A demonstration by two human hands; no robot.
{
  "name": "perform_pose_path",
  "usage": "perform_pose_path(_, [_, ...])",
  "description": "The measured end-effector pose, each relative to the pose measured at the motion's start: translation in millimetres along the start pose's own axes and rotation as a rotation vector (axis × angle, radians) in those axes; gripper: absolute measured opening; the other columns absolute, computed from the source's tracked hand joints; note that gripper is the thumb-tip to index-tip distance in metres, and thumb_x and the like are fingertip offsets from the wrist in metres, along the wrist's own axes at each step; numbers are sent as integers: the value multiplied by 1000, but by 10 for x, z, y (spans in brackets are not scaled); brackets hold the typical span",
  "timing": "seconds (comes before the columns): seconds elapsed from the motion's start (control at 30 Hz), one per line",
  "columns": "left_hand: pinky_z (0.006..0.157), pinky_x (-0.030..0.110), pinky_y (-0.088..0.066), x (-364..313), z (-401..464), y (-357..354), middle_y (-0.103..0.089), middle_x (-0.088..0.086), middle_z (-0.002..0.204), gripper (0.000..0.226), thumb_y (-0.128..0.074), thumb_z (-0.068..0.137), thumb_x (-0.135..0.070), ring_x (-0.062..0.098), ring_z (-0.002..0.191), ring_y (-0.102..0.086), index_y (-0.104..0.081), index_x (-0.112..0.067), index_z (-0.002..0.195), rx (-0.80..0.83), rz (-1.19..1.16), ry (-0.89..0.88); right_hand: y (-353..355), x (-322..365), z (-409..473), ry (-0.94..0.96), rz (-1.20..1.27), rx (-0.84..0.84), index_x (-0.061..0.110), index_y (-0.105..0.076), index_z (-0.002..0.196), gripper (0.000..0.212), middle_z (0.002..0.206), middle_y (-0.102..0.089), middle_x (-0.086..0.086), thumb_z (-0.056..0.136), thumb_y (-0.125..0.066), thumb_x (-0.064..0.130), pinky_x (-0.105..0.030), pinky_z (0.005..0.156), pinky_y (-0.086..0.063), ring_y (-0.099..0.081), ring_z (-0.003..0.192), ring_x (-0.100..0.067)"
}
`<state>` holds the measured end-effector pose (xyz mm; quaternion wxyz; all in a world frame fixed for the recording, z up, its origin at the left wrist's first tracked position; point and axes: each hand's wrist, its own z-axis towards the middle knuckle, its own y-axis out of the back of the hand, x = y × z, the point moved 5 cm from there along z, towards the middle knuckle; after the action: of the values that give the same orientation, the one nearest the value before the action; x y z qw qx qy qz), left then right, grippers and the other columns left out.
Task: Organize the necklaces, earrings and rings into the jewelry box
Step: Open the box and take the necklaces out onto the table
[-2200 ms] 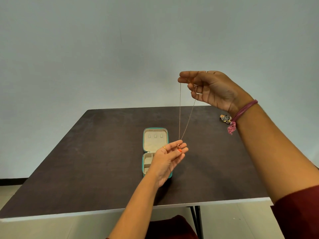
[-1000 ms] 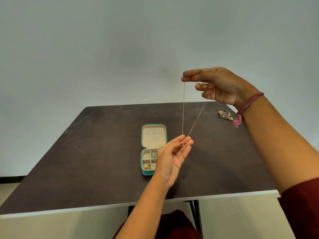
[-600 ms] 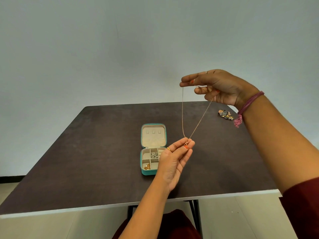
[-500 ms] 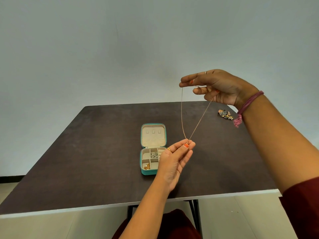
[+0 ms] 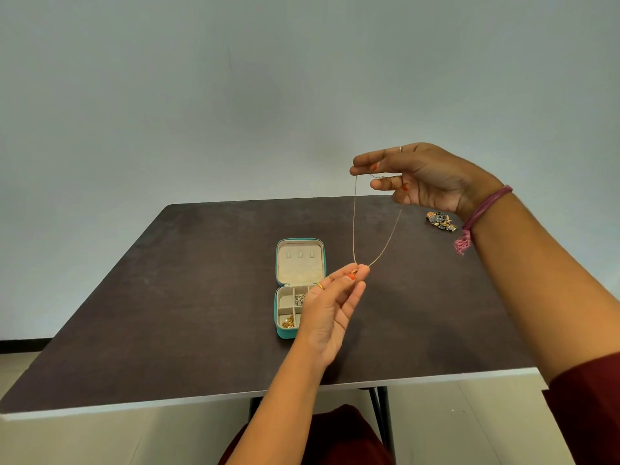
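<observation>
A thin gold chain necklace (image 5: 354, 226) hangs in a narrow V above a dark brown rectangular table (image 5: 167, 297), held at both ends of the loop. The right hand (image 5: 426, 177), raised high with a pink thread band (image 5: 483, 209) at its wrist, pinches the clasp end between thumb and forefinger, the other fingers curled loosely beneath. The left hand (image 5: 330, 307), lower and palm up, pinches the bottom of the loop at its small pendant with thumb and fingertips. Just behind the left hand a small teal square jewelry box (image 5: 285, 332) lies open on the table, its cream lid flat back; silver pieces sit in one upper compartment and gold pieces in the near-left one. A small heap of dark and gold jewelry (image 5: 441, 220) lies near the table's far right edge, well apart from the box.
</observation>
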<state>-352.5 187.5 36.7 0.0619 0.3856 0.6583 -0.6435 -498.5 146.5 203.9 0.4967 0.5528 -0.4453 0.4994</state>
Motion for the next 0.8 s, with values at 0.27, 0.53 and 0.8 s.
perform_pose_path(0.27, [78,30,-58,-17,-22,24,-70,20,106,24,-59,84,7,25,91,-72,-69,1,105,13,-106,47,28,8,-27,-17,15,-48,8,-62,121,30,118,-69,0,94,-49,4,-8,37,-30,-70,72,-8])
perform_pose_path(0.53, [81,28,-55,45,-71,-3,-71,20,100,22,-64,74,6,20,85,-73,-74,3,93,17,-228,94,16,19,-24,-10,7,-62,8,-62,120,30,117,-69,0,94,-49,4,-9,36,-30,-71,72,-8])
perform_pose_path(0.8, [78,28,-55,56,-104,7,-72,19,92,20,-66,73,2,20,80,-73,-73,2,92,-14,-254,94,46,50,9,20,60,-64,4,-61,120,29,115,-69,-8,93,-50,3,-9,41,-38,-68,71,-6])
